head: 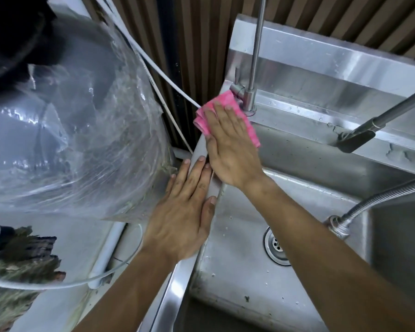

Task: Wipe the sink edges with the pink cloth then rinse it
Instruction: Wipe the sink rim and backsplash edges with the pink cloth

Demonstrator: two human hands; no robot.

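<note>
Brown wooden slats stand behind a shiny steel sink (pixel 297 75), and that is where the work is going on. The pink cloth (pixel 225 116) lies bunched on the far left corner of the sink's rim, right beside the foot of the thin tap (pixel 250 94). The right hand (pixel 230 149) lies flat on top of the cloth, fingers straight and close together, pressing it down, not curling round it. The cloth pokes out past the fingertips and on both sides of the hand. The left hand (pixel 185 212) lies flat too, fingers straight, resting on the left rim just nearer the person, and it holds nothing. The two hands almost touch. The left rim runs in a long line from the cloth back toward the person, under both hands. So I think the cloth has to slide back along that line, or turn right along the wet back ledge, and the right hand is the one to push it. The left hand sits in the way of the near path. A big clear bowl (pixel 70 130) with water in it sits just left of the rim, close to the left hand. A white hose (pixel 163 75) runs down behind it. Down in the basin sits the drain (pixel 277 245), and a dark spray head (pixel 355 140) hangs over the right side. No water is running, so rinsing is not yet begun.
</note>
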